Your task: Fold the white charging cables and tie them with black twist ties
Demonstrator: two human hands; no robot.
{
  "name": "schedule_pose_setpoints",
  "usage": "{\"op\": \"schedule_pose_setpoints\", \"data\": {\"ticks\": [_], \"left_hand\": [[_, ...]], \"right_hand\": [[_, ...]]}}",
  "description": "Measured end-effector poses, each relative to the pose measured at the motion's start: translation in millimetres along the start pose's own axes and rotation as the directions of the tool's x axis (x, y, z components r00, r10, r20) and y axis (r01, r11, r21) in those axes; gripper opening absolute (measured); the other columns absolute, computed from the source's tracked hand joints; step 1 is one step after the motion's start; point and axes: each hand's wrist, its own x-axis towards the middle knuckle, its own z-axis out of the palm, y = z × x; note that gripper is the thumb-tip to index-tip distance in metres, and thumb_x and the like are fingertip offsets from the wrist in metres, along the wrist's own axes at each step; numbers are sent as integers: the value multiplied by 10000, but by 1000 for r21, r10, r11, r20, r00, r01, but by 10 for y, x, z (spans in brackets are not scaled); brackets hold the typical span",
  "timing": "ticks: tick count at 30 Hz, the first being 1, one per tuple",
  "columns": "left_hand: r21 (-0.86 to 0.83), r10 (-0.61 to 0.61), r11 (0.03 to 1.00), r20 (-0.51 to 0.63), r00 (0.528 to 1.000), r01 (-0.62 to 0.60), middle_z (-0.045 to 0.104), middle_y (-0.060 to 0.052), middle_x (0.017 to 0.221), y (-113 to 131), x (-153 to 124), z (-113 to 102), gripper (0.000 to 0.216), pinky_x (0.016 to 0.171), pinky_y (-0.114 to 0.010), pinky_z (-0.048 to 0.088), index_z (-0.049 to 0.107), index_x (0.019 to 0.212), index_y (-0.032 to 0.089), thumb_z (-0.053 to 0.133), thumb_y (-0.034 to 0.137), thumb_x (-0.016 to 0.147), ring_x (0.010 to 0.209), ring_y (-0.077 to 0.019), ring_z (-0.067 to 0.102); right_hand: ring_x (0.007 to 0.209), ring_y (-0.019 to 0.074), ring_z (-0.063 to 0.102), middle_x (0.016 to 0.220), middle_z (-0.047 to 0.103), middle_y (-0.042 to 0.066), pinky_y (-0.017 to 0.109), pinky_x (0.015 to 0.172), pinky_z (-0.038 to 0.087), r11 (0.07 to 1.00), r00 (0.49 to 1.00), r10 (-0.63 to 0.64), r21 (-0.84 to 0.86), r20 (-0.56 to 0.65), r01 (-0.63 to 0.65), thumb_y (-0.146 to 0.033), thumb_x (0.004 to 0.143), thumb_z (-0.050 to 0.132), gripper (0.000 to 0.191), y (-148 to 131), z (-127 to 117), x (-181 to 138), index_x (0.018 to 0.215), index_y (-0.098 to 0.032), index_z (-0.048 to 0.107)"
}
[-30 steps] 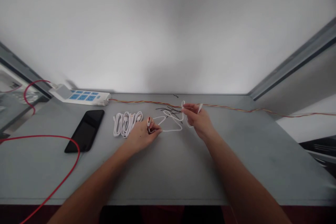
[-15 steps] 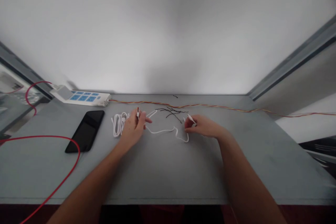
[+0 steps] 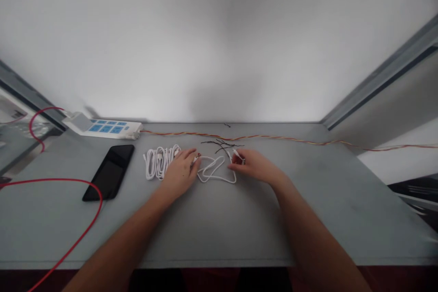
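A white charging cable (image 3: 219, 179) lies in loose bends on the grey table between my two hands. My left hand (image 3: 181, 169) is closed on one end of it, with a connector showing reddish at its tip by the thumb. Pinched in the fingers of my right hand (image 3: 251, 163) is the cable's other end, a white plug pointing up and left. Coiled white cables (image 3: 158, 164) rest just left of my left hand, which partly covers them. Several black twist ties (image 3: 222, 144) are scattered beyond the cable.
A black smartphone (image 3: 111, 171) lies at left, near a red cable (image 3: 92, 221) that loops over the table's front edge. Behind it stands a white power strip (image 3: 133, 130) with blue sockets and a plugged-in charger. Its twisted red-yellow cord (image 3: 273, 138) runs along the back.
My left hand has moved right, uncovering more of the coiled cables. My right hand has shifted slightly left. The loose cable between them is now bunched into tighter bends.
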Motion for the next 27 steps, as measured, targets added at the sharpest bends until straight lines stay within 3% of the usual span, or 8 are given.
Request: {"op": "schedule_pose_setpoints", "data": {"ticks": [3, 6, 10, 14, 18, 22, 25, 27], "left_hand": [[6, 62, 998, 110, 992, -63, 633, -128, 1189, 11, -6, 20, 327, 992, -415, 407, 604, 1142, 140, 406, 296, 933, 1119, -251, 560], [-15, 28, 1000, 157, 987, -26, 678, -130, 1064, 39, -7, 1, 340, 884, -389, 463, 611, 1132, 130, 393, 304, 938, 974, -244, 620], [-144, -94, 983, 149, 984, 115, 689, -58, 789, 61, 8, -38, 308, 688, -294, 473, 674, 947, 169, 434, 361, 918, 711, -183, 623], [-345, -210, 911, 90, 974, 228, 689, -45, 866, 39, 39, -106, 323, 626, -253, 454, 695, 959, 180, 483, 412, 882, 702, -152, 595], [-422, -190, 878, 125, 974, 226, 643, -33, 838, -23, 64, -196, 341, 567, -239, 429, 716, 985, 198, 481, 419, 873, 630, -122, 534], [-496, -151, 840, 174, 973, 219, 636, -25, 806, -72, 73, -225, 339, 543, -242, 410, 720, 1006, 204, 526, 431, 848, 575, -104, 494], [-566, -170, 789, 175, 970, 240, 662, -37, 815, -68, 77, -219, 309, 536, -246, 408, 734, 950, 186, 592, 422, 809, 575, -103, 502], [-596, -187, 766, 152, 971, 241, 673, -39, 809, -53, 77, -222, 283, 541, -249, 421, 736, 925, 181, 633, 401, 780, 578, -106, 517]], "right_hand": [[611, 124, 488, 702, 592, -12, 235, 562, 319, 999, 999, -3, -33, 38, 5, -262, 754, 606, 93, -55, 83, 12, 735, -190, 551], [611, 122, 482, 698, 588, -12, 232, 560, 317, 999, 998, 1, -32, 63, 1, -223, 745, 606, 59, -61, 109, 9, 734, -188, 560], [585, 113, 465, 682, 572, -16, 228, 534, 315, 997, 999, -35, 71, 6, 35, -400, 819, 561, 231, -50, 46, -7, 731, -187, 574], [511, 99, 462, 623, 552, -14, 223, 486, 336, 942, 1000, -12, 335, -25, 19, -501, 892, 412, 397, -45, -36, -23, 756, -180, 602], [518, 107, 489, 676, 617, 14, 227, 468, 369, 847, 998, 32, 531, -60, 5, -518, 828, 524, 367, -24, -56, -22, 777, -180, 657], [515, 101, 465, 718, 666, 19, 227, 459, 354, 804, 983, 92, 594, -158, 21, -454, 763, 635, 355, -27, -40, -4, 1000, -194, 681], [517, 85, 445, 674, 632, -1, 215, 457, 335, 794, 979, 85, 607, -187, 47, -407, 712, 701, 297, -51, -32, -1, 908, -185, 703], [481, 75, 421, 583, 567, -28, 210, 432, 315, 769, 989, 65, 638, -134, 36, -400, 691, 722, 256, -72, -31, -11, 824, -182, 707]]}}
